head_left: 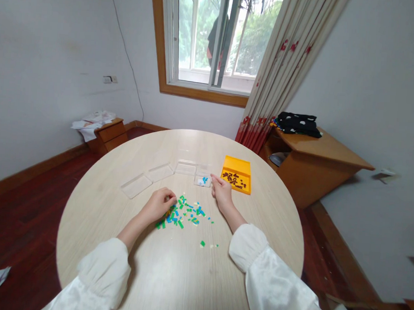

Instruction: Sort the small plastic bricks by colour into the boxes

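A loose pile of small flat green, blue and yellow pieces (pixel 184 213) lies on the round table. My left hand (pixel 159 203) is at the pile's left edge, its fingers pinched together; whatever is between them is hidden. At the right rim of a small transparent box (pixel 197 182) is my right hand (pixel 221 193), thumb and fingers closed. What it holds, if anything, is too small to make out. Several blue pieces (pixel 205 179) lie inside that box. Just beyond the right hand stands an open yellow case (pixel 237 165) with dark brown pieces (pixel 232 179) in it.
Three more transparent trays, a left one (pixel 136 186), a middle one (pixel 160 172) and a far one (pixel 185 168), curve along behind the pile. A few stray pieces (pixel 202 244) lie nearer me on the pale table (pixel 171 274). A wooden desk (pixel 319 150) stands at right.
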Tool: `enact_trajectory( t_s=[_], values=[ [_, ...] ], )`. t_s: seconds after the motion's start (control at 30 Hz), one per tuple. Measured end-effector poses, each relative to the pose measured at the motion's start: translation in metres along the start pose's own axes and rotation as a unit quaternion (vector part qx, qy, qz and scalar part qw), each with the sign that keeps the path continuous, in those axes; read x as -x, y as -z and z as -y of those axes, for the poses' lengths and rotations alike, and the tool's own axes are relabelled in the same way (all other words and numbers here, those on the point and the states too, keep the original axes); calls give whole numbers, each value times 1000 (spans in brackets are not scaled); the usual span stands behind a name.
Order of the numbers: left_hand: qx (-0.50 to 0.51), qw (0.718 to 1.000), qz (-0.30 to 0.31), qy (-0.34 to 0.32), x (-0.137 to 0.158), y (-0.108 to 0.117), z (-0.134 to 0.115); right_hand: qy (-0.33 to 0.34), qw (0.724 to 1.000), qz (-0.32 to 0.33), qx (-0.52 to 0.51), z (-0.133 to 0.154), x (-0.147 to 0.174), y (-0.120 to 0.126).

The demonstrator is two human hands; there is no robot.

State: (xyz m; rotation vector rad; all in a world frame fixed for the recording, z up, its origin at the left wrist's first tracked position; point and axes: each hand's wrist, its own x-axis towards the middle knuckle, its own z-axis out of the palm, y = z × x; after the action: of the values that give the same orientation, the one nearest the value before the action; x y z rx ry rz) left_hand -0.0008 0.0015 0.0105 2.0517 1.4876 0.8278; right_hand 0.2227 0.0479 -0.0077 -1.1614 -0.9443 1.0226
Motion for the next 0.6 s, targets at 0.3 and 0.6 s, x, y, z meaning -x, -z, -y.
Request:
enact_trajectory(
  t_s=[0.3,0.6],
  values=[
    [4,1000,-10,-9,0,1,3,-34,971,34,-235,5,-7,2],
    [-29,999,-10,19,-1,7,5,-74,963,44,-256,4,-5,3]
  ],
)
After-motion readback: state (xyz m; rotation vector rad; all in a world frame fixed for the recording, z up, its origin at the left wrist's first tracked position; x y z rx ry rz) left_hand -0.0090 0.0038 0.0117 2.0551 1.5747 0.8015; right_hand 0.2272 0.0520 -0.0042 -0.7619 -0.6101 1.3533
